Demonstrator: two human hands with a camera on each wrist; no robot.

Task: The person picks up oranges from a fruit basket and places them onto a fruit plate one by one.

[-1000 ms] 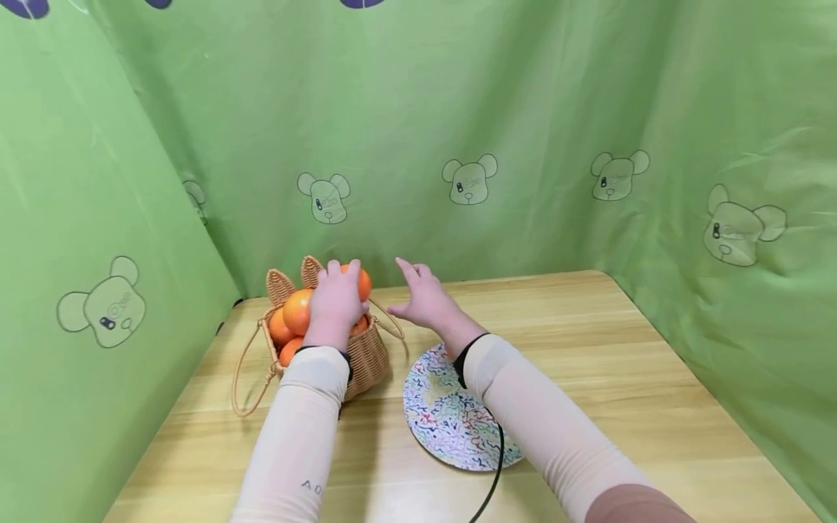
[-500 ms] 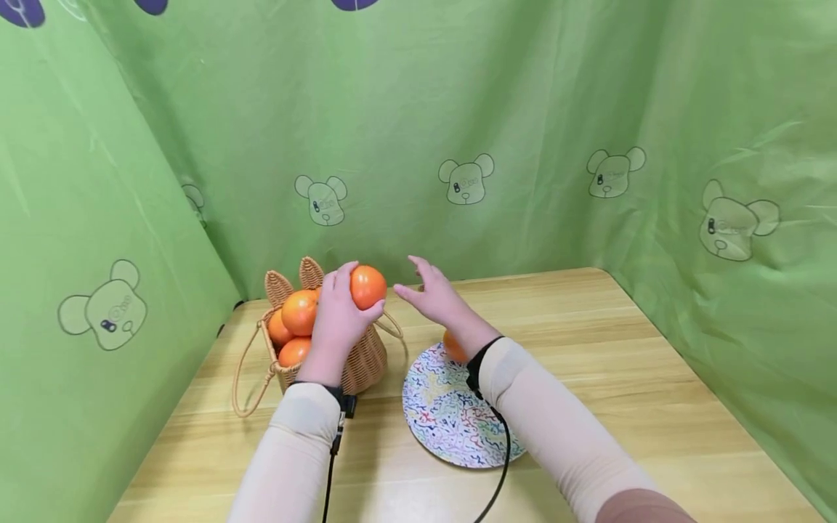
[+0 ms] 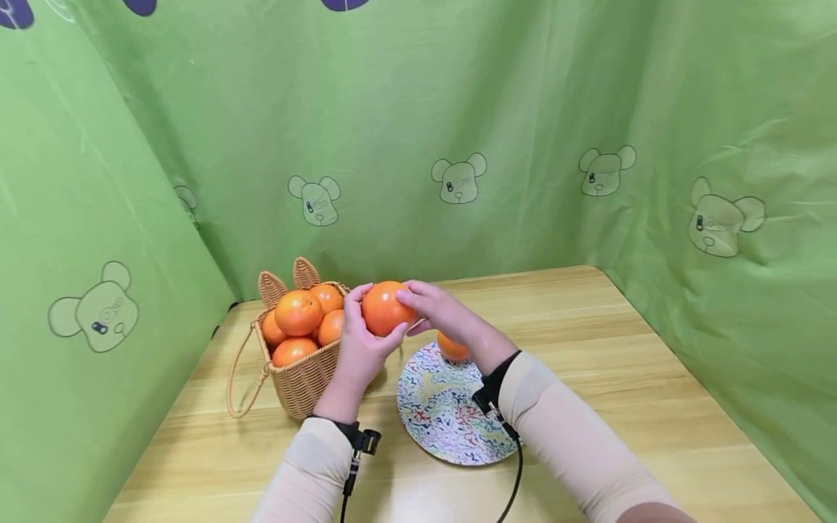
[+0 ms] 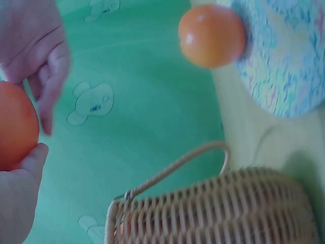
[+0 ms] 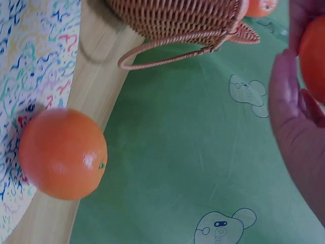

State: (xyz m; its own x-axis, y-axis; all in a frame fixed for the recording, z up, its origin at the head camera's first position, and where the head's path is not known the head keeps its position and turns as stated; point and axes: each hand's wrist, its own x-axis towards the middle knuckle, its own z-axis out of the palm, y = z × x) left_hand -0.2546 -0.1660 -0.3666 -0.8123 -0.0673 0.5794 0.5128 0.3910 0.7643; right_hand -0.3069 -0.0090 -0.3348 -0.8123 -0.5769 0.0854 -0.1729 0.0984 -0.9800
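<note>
Held fruit: one large, round, glossy orange fruit (image 3: 387, 309), up in the air between two hands, just right of a tan woven wicker basket (image 3: 302, 381) heaped with more round orange fruits (image 3: 298, 312). Left hand (image 3: 363, 350) curled about its left side and underside, thumb across the near face, fingers over the far one; that hold looks secure. Right hand (image 3: 446, 314) at the fruit's right side, fingers loosely apart, tips overlapping the skin; cannot tell from here whether they bear any weight. Handling, by my guess: middling heavy for its size if real, firm, with little give, not fragile, though a hard squeeze could bruise it. Shine on the skin suggests some slip; roundness means it would roll if let go carelessly. Best hold, I'd judge: whole hand around the widest part, thumb opposite fingers, or a palm cupped beneath. A like orange fruit (image 3: 451, 349) sits at the far edge of a flat round white disc with multicoloured squiggles (image 3: 437, 418), on the pale wooden table (image 3: 608, 363).
</note>
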